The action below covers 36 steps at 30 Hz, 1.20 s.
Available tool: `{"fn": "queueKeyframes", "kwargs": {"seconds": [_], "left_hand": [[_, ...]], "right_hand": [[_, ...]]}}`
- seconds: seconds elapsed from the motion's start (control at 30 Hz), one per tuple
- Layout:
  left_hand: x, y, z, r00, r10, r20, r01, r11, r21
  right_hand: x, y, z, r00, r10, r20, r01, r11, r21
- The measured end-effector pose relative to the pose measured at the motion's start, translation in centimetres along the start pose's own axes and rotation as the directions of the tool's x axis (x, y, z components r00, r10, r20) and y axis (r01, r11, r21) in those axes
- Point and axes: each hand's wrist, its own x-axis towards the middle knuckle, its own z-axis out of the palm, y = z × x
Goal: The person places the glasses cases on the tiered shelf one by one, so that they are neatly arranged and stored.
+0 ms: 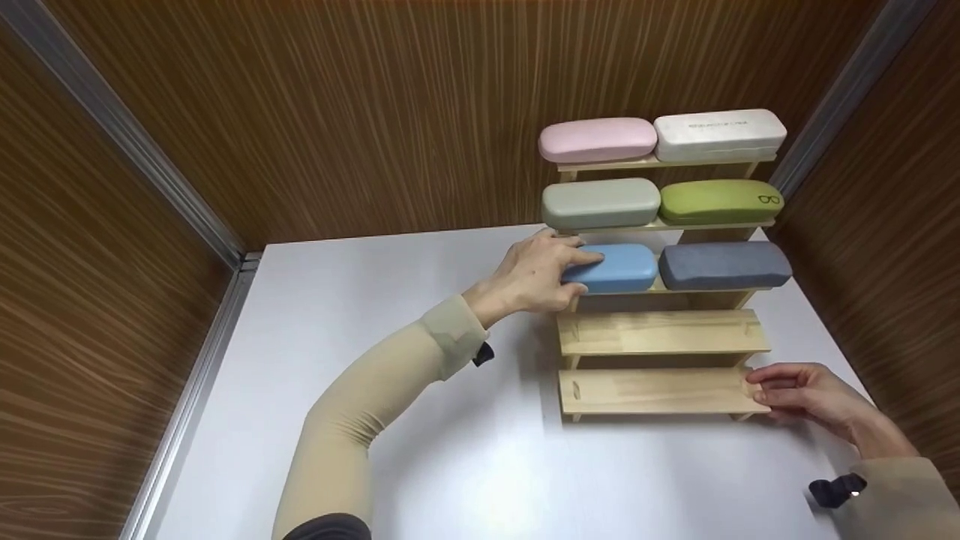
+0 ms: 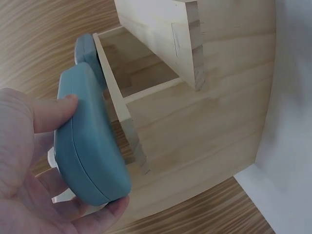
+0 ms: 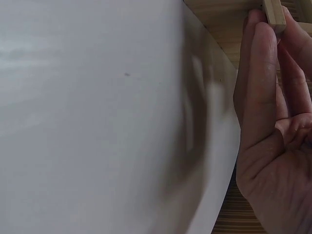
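Observation:
My left hand holds the left end of a light blue glasses case on the third tier of a wooden stepped rack. In the left wrist view, thumb and fingers wrap the case at the board's edge. Down at the lowest tier, my right hand grips the right end of the board. The right wrist view has the board's corner between thumb and fingers. A grey-blue case lies right of the light blue one.
Pink and white cases occupy the top tier. Below them sit a pale grey-green case and a lime green one. The rack stands on a white table near the wood-grain back wall and right wall.

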Motion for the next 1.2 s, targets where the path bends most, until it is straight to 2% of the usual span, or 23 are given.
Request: {"fn": "queueKeyframes", "kwargs": {"seconds": [0.6, 0.87, 1.0, 1.2], "left_hand": [[0.9, 0.8, 1.3, 1.0, -0.025, -0.001, 0.025, 0.999, 0.033], [1.0, 1.0, 1.7, 0.998, -0.054, -0.022, 0.054, 0.998, 0.012], [0.9, 0.9, 1.9, 0.997, -0.056, -0.047, 0.056, 0.998, 0.0], [0.5, 0.7, 2.3, 0.994, -0.016, -0.105, 0.013, 0.999, -0.032]], "right_hand": [[0.1, 0.2, 0.3, 0.999, -0.018, 0.028, 0.017, 0.999, 0.036], [0.1, 0.0, 0.1, 1.0, 0.011, 0.011, -0.012, 1.0, 0.021], [0.2, -0.1, 0.2, 1.0, 0.012, -0.014, -0.012, 1.0, -0.019], [0.1, -1.1, 0.5, 0.997, 0.021, -0.076, -0.034, 0.985, -0.169]]}}
